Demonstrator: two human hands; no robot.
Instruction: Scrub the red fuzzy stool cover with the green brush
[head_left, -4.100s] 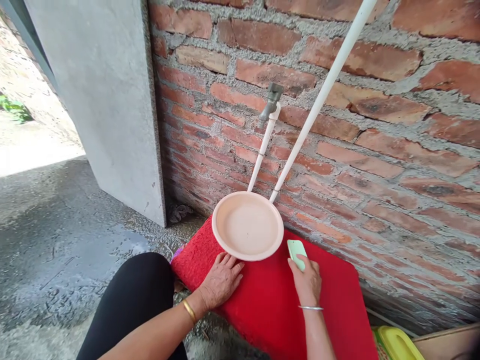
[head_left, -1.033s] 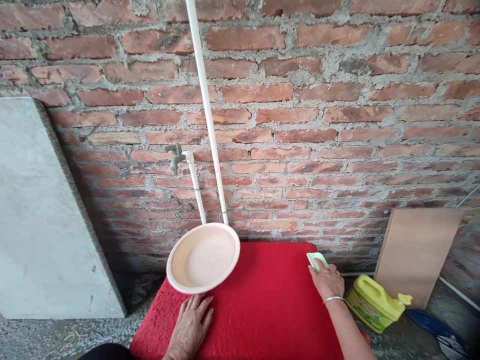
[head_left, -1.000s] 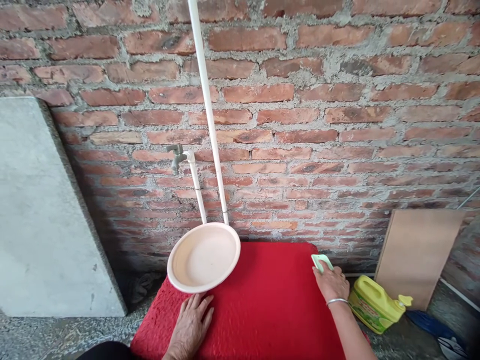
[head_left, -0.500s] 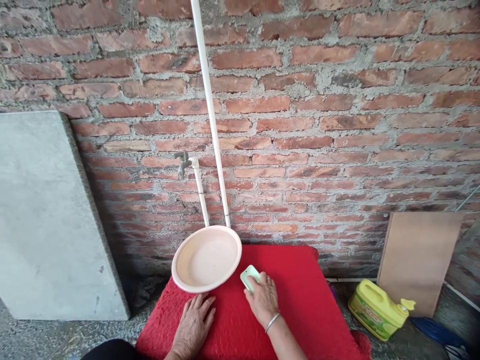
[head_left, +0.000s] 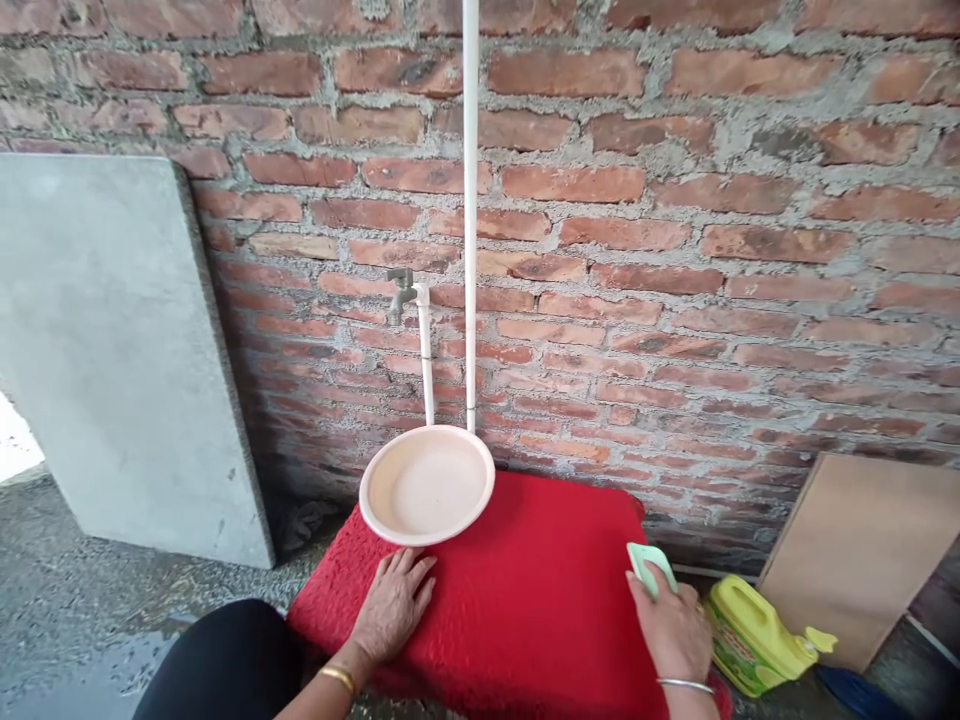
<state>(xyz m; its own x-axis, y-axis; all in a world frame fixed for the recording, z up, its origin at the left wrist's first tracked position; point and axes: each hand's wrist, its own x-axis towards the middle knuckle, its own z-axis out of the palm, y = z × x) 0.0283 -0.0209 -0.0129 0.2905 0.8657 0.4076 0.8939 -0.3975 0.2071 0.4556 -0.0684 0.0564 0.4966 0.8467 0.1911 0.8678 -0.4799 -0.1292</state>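
Note:
My right hand (head_left: 673,622) grips a pale green scrub brush (head_left: 651,568) at the right edge of the red, fuzzy cloth (head_left: 540,590). Its underside is hidden. My left hand (head_left: 394,603) lies open on the cloth at the left, fingers spread, just in front of the pale pink basin (head_left: 431,487). The basin rests tilted toward me at the cloth's back left corner, with no water visible in it.
A grey tap (head_left: 403,293) on a white pipe (head_left: 426,360) stands behind the basin, against a brick wall (head_left: 585,185). A grey slab (head_left: 112,330) leans at left. At right are a yellow jug (head_left: 757,635) and a brown board (head_left: 870,550).
My right hand has swept the scrub brush rightward across the cloth to its right edge. My left hand stays in front of the basin. The view has shifted.

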